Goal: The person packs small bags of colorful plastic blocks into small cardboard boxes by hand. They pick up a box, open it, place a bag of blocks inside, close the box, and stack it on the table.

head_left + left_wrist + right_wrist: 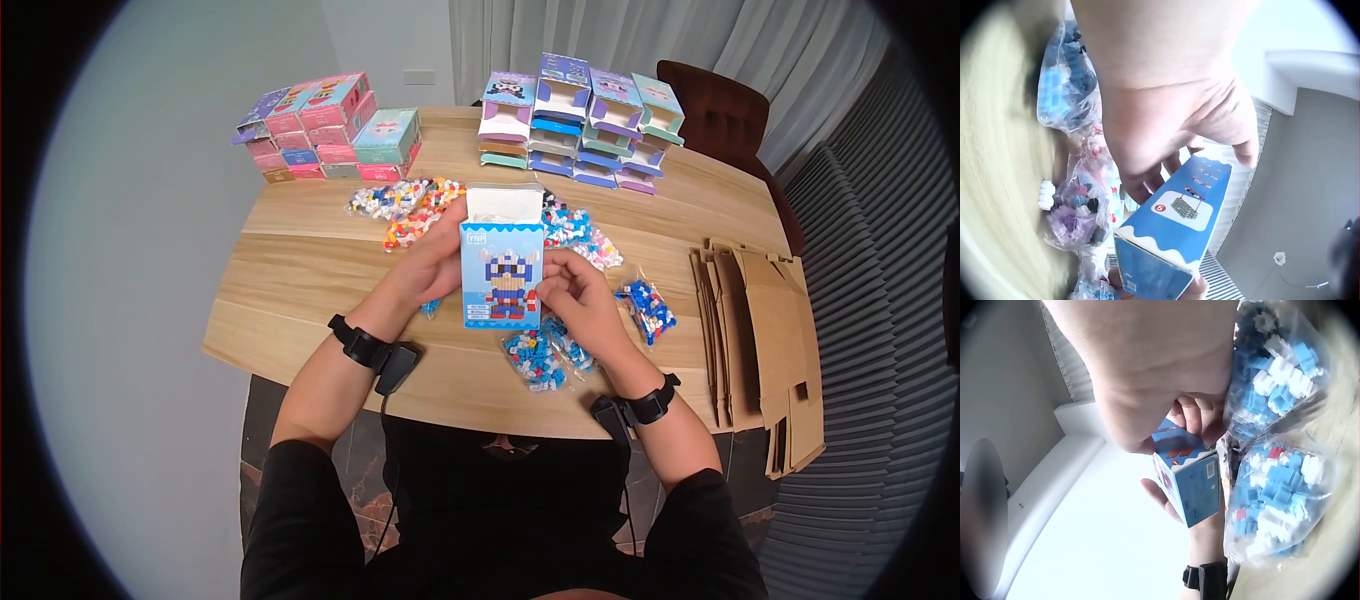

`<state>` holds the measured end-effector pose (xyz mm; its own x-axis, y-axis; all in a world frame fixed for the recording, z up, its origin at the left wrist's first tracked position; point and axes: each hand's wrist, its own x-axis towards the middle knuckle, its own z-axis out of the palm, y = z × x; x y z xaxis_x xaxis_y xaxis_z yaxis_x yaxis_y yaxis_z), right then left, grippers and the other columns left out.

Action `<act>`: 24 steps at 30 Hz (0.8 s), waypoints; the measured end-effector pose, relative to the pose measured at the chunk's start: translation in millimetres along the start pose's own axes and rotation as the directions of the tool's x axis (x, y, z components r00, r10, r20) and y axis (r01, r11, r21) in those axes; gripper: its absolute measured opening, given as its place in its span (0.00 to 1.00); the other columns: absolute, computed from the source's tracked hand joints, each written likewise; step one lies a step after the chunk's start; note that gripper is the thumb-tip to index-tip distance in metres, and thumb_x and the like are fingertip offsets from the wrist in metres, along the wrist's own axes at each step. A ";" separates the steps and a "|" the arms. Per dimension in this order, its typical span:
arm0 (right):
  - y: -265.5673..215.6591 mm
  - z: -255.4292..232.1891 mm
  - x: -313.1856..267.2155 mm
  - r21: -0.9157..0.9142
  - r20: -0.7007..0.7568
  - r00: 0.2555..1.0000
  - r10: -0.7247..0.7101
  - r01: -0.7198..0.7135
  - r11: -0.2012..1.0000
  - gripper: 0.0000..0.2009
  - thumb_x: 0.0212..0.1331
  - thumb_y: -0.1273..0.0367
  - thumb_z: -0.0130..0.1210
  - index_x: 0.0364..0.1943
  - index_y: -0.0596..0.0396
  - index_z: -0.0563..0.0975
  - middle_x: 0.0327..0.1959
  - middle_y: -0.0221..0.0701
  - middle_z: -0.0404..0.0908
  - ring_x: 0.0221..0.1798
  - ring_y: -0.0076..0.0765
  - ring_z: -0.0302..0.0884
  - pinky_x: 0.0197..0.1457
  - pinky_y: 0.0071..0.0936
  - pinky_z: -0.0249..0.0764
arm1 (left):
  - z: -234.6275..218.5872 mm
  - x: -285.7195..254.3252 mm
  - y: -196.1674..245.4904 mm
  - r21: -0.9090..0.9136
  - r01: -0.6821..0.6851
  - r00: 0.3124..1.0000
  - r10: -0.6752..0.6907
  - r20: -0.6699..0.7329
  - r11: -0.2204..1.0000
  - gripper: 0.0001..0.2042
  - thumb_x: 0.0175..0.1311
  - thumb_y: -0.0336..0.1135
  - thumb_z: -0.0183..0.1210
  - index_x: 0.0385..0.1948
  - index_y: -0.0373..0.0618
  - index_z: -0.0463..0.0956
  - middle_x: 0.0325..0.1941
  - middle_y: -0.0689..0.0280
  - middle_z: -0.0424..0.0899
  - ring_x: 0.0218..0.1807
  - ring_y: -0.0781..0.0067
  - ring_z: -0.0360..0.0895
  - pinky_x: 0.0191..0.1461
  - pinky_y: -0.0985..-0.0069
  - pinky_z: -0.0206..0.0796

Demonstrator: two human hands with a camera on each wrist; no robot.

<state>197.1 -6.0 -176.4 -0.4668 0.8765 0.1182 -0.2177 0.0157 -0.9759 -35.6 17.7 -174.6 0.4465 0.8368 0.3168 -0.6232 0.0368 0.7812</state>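
Observation:
A light blue toy-block box (502,275) with a blocky figure on its front is held upright over the table, its white top flap (505,204) raised. My right hand (582,298) pinches its right edge, the thumb near the front and curled fingers (1192,415) at the side. At the left side, my left hand (437,258) touches the box with its fingers extended behind it. In the left wrist view the left thumb (1244,147) stands apart from the box. Bags of blue and white blocks (535,360) lie below and near the right hand.
Pink and teal boxes (335,115) are stacked at the back left. Open-ended boxes (575,120) stand stacked at the back right. Several bags of blocks (405,205) lie mid-table, another bag (648,308) to the right. Flattened brown cardboard (770,340) leans at the right edge.

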 end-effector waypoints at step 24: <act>-0.8 3.7 -2.6 -0.125 0.139 0.990 -0.028 0.046 0.991 0.37 0.57 0.81 0.59 0.71 0.55 0.55 0.55 0.36 0.74 0.51 0.24 0.76 0.50 0.22 0.73 | -12.5 -0.7 -2.9 -0.060 -0.009 0.997 0.004 -0.077 0.998 0.19 0.69 0.44 0.53 0.55 0.43 0.66 0.56 0.57 0.76 0.59 0.64 0.75 0.63 0.63 0.69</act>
<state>195.3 -10.1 -175.2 -0.5751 0.8002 0.1699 -0.1299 0.1157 -0.9847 -42.2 23.8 -183.8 0.3935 0.8764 0.2777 -0.6647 0.0626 0.7444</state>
